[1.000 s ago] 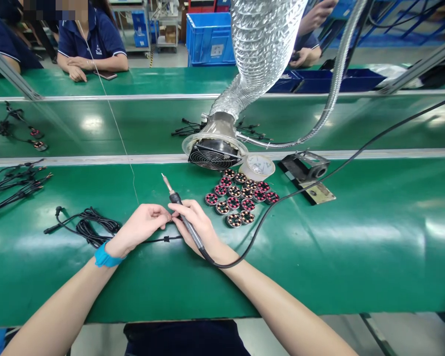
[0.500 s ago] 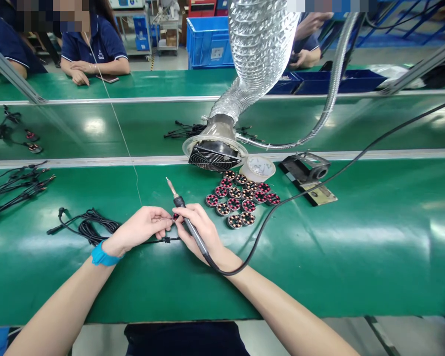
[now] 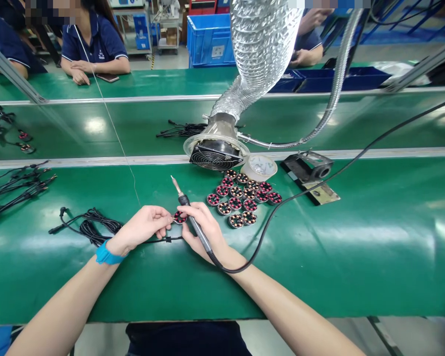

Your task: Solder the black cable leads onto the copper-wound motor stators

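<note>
My left hand (image 3: 143,228) pinches a small round motor (image 3: 179,217) with red-and-dark windings, and a thin black wire (image 3: 159,241) runs back beneath the hand. My right hand (image 3: 203,230) grips a black soldering iron (image 3: 193,221) like a pen. Its bare metal tip (image 3: 175,185) points away from me, a little above the motor and apart from it. Its black cord (image 3: 244,264) curves off to the right. Several matching motors (image 3: 235,205) lie grouped just beyond my right hand. A blue wristband (image 3: 106,255) circles my left wrist.
A coiled black cable (image 3: 91,227) lies left of my hands, with more wired leads (image 3: 18,190) at the bench's left edge. Ahead stand a caged fume-extractor fan (image 3: 215,157) on a silver duct, a tape roll (image 3: 258,167) and an iron stand (image 3: 307,167). Co-workers sit beyond.
The motor in my left hand now shows more fully between my hands. The soldering iron's tip has shifted slightly right, and the whole view has shifted a little.
</note>
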Demonstrator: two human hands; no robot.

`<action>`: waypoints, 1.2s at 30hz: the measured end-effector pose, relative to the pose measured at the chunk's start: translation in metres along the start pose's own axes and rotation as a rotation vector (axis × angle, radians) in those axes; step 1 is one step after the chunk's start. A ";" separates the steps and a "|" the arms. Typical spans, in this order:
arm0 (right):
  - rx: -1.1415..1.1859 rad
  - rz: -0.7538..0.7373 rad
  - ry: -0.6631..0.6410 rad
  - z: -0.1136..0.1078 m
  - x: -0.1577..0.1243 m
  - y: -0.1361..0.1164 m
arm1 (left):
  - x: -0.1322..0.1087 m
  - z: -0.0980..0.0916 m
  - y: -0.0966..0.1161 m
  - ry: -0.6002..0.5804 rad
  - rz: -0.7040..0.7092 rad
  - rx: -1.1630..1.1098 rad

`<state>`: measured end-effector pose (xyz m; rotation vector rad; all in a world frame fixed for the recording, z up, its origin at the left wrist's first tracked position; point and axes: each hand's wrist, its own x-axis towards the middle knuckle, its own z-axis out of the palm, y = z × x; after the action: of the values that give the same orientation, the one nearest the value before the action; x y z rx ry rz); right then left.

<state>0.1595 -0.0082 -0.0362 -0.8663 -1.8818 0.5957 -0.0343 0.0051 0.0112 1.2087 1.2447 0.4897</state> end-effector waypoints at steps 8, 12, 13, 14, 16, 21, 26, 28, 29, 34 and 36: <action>0.010 0.088 -0.102 0.000 -0.002 0.010 | 0.000 -0.001 0.002 0.007 -0.015 0.004; 0.012 0.102 -0.096 0.002 -0.001 0.014 | 0.000 -0.003 0.004 0.011 -0.022 0.004; 0.009 0.104 -0.089 0.002 -0.001 0.015 | 0.000 -0.003 0.004 0.013 -0.022 0.006; 0.005 0.107 -0.084 0.002 0.000 0.016 | 0.000 -0.003 0.003 0.015 -0.021 0.009; 0.002 0.111 -0.076 0.002 0.000 0.017 | 0.001 -0.003 0.003 0.017 -0.021 0.013; 0.000 0.078 -0.023 -0.001 0.002 0.011 | 0.002 -0.002 0.002 0.020 -0.024 0.014; -0.057 0.021 0.206 -0.013 0.002 -0.012 | 0.001 -0.001 0.003 0.025 -0.020 0.010; -0.095 0.015 0.298 -0.019 -0.001 -0.019 | 0.001 -0.001 0.004 0.029 -0.025 0.014; -0.100 0.008 0.323 -0.021 -0.002 -0.021 | 0.000 -0.001 0.005 0.034 -0.028 0.016; -0.035 -0.081 0.316 -0.024 -0.006 -0.025 | -0.001 0.000 0.006 0.043 -0.030 0.013; -0.025 -0.095 0.313 -0.024 -0.006 -0.025 | -0.001 0.000 0.006 0.045 -0.030 0.008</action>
<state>0.1746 -0.0283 -0.0115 -0.8290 -1.6379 0.3559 -0.0331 0.0061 0.0168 1.1895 1.3024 0.4921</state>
